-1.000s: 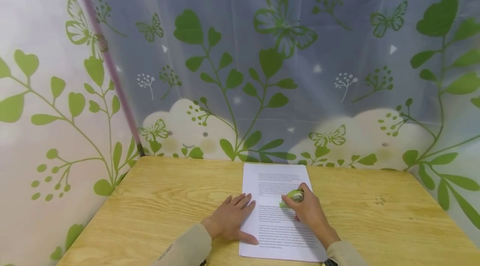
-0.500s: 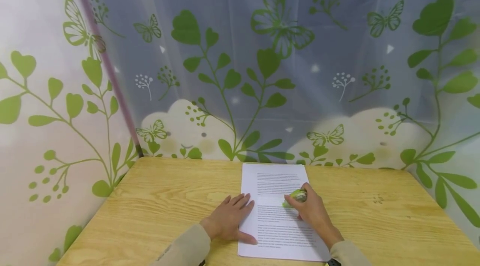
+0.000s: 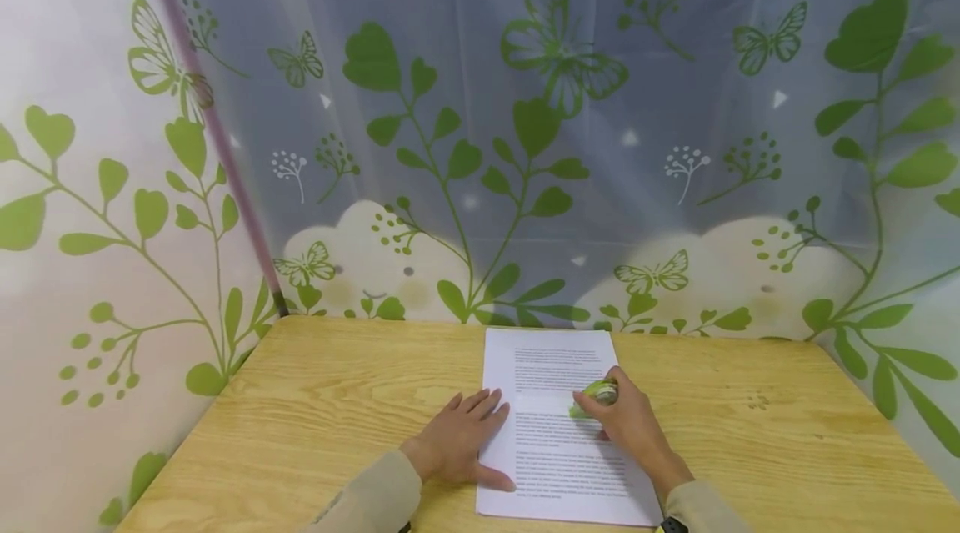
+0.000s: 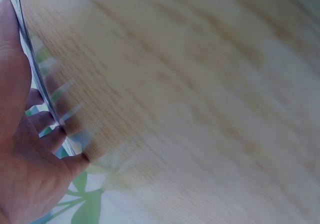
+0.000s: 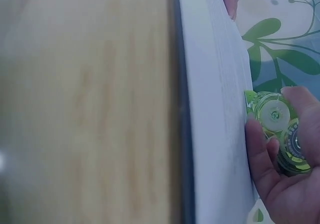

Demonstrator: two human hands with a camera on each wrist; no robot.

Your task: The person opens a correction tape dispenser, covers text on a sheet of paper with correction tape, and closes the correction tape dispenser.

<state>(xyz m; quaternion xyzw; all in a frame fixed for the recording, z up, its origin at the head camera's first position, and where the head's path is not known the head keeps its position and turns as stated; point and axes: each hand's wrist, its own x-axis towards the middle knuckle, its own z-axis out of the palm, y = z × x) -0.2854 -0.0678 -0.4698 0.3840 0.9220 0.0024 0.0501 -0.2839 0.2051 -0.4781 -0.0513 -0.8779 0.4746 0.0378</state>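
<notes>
A green, see-through correction tape dispenser (image 3: 597, 394) is gripped in my right hand (image 3: 633, 424), its tip down at the printed paper stack (image 3: 555, 475). The right wrist view shows the dispenser's round spools (image 5: 275, 115) between the thumb and fingers of the right hand (image 5: 292, 184). My left hand (image 3: 461, 437) lies flat with spread fingers across the stack's left edge, partly on the table. In the left wrist view the left hand (image 4: 30, 149) rests along the paper edge (image 4: 37, 74). A white band without print crosses the page just left of the dispenser.
The wooden table (image 3: 337, 399) extends on both sides of the paper. Behind it hangs a curtain (image 3: 465, 99) printed with leaves, butterflies and clouds, meeting the table's back edge. A dark watch (image 3: 672, 525) sits at the right wrist.
My right hand has slid slightly rightward across the page with the correction tape dispenser. The left hand has stayed in place on the paper.
</notes>
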